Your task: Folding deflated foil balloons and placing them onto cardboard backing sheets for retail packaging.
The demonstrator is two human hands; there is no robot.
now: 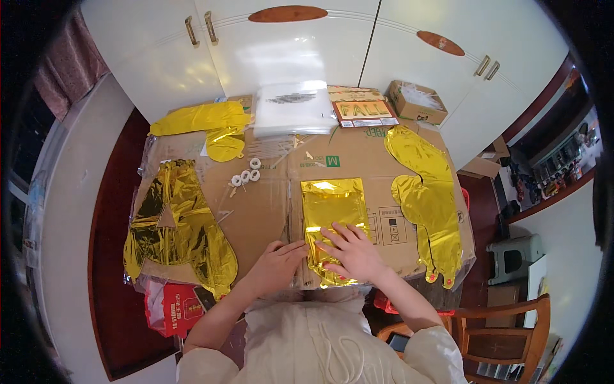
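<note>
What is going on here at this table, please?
A person is handling a gold foil rectangle on a cardboard cover. The right hand lies spread over it, and the left hand has its fingers at its left edge. Other gold foil shapes lie flat to the left and right. Small white rolls and a stack of clear plastic sit farther back.

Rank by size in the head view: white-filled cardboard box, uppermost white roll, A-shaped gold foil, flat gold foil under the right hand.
1. A-shaped gold foil
2. Flat gold foil under the right hand, partly covered
3. White-filled cardboard box
4. Uppermost white roll
</note>
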